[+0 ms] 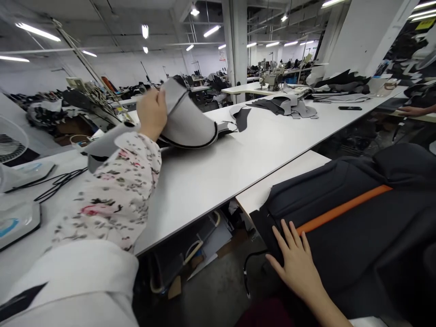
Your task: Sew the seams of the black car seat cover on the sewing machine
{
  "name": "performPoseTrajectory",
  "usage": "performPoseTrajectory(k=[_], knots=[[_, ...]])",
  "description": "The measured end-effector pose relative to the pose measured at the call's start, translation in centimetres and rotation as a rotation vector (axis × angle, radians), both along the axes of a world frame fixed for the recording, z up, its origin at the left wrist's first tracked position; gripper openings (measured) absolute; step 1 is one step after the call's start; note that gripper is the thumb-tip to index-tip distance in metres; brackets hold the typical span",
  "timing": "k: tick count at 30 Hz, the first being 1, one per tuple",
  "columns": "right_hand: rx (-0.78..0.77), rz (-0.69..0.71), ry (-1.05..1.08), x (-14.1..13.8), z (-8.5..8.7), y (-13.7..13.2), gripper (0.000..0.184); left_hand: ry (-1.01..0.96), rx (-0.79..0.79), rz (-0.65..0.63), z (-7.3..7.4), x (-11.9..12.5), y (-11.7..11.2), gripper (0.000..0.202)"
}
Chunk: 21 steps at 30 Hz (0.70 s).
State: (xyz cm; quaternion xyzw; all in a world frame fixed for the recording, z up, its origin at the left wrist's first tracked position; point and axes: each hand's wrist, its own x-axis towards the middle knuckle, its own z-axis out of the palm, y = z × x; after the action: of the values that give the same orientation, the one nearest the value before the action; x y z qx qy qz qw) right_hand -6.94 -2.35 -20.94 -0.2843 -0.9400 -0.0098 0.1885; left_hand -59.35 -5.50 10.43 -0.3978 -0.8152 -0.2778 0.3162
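Observation:
My left hand (152, 113) is closed on a grey fabric piece with black edging (190, 120), lifted partly off the white table. Its far end trails toward smaller grey and black scraps on the tabletop. Low on the right, my right hand (295, 261) lies flat, fingers spread, on a black seat cover (357, 227). An orange stripe (345, 209) crosses the cover just beyond my fingertips. The near part of the cover falls into shadow.
The long white table (211, 181) runs away to the right, bearing cut fabric pieces (289, 106) and a dark flat object (350, 108). Black cables (61, 179) and a fan (12, 141) are at left. A sewing machine (271, 81) stands behind. Another person's hand (410, 111) shows far right.

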Motion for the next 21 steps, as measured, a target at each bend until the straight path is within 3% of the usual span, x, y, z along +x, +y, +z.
performPoseTrajectory(k=[2, 3, 4, 5, 6, 7, 8, 10, 12, 14, 17, 19, 21], knots=[[-0.055, -0.023, -0.004, -0.2, 0.2, 0.8, 0.073, 0.069, 0.133, -0.061, 5.5, 3.0, 1.3, 0.041], [-0.1, -0.043, -0.009, -0.3, 0.4, 1.4, 0.072, 0.105, 0.173, -0.121, 7.1, 5.6, 2.2, 0.04], [-0.149, -0.071, -0.015, -0.3, 0.7, 2.2, 0.072, 0.138, 0.197, -0.191, 7.7, 9.0, 3.2, 0.041], [-0.195, -0.107, -0.017, -0.3, 1.1, 3.1, 0.071, 0.167, 0.195, -0.277, 7.2, 13.0, 4.2, 0.043], [-0.232, -0.149, -0.015, -0.1, 1.4, 4.1, 0.07, 0.193, 0.161, -0.402, 5.7, 17.4, 5.2, 0.049], [-0.257, -0.194, -0.009, 0.2, 1.8, 5.1, 0.068, 0.179, -0.006, -0.64, 3.5, 22.1, 6.0, 0.053], [-0.271, -0.24, -0.002, 0.7, 2.1, 6.0, 0.065, 0.19, -0.159, -0.787, 0.7, 26.7, 6.6, 0.052], [-0.278, -0.321, 0.014, 2.4, 2.6, 7.5, 0.061, 0.215, -0.382, -0.967, -5.5, 34.6, 7.2, 0.039], [-0.296, -0.384, 0.024, 4.5, 2.7, 8.0, 0.057, 0.216, -0.572, -1.062, -11.0, 39.7, 6.9, 0.022], [-0.319, -0.419, 0.036, 6.7, 2.6, 7.2, 0.052, 0.176, -0.716, -1.04, -15.0, 41.9, 5.7, 0.011], [-0.366, -0.394, 0.06, 9.5, 2.0, 3.9, 0.054, 0.091, -0.868, -0.951, -18.7, 42.1, 2.3, 0.015], [-0.421, -0.344, 0.078, 11.0, 1.6, 1.0, 0.058, 0.051, -0.935, -0.947, -20.0, 41.5, -0.4, 0.005], [-0.477, -0.291, 0.096, 12.5, 1.7, -1.9, 0.057, 0.011, -0.979, -0.947, -19.9, 40.6, -2.8, 0.007]])
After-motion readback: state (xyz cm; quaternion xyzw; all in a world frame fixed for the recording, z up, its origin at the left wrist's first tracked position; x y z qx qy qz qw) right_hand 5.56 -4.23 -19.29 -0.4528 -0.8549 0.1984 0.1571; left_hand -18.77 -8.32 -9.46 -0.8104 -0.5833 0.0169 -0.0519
